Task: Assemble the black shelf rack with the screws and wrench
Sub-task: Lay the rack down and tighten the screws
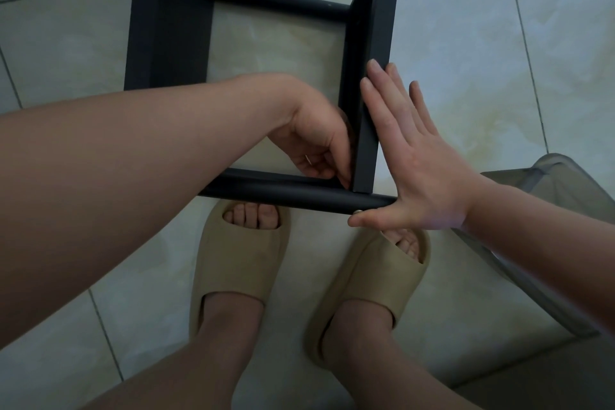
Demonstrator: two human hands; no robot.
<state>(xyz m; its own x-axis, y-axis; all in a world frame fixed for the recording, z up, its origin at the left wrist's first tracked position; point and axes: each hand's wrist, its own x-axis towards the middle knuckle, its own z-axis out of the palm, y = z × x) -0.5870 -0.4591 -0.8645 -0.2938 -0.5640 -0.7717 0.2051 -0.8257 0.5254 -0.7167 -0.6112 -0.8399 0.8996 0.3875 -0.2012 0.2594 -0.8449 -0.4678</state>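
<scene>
The black shelf rack (169, 30) lies on the tiled floor, with flat shelf boards and round black tubes. My right hand (416, 156) lies flat with straight fingers against the outer side of the right shelf board (376, 43), its thumb under the end of the near tube (283, 191). A small silver screw head (357, 211) shows on that tube end by the thumb. My left hand (316, 140) reaches inside the frame at the corner where board and tube meet, fingers curled there; what they pinch is hidden. No wrench is visible.
My two feet in beige slippers (239, 263) stand just in front of the near tube. A grey translucent plastic item (549, 183) lies at the right. Pale tiles (482, 43) surround the rack.
</scene>
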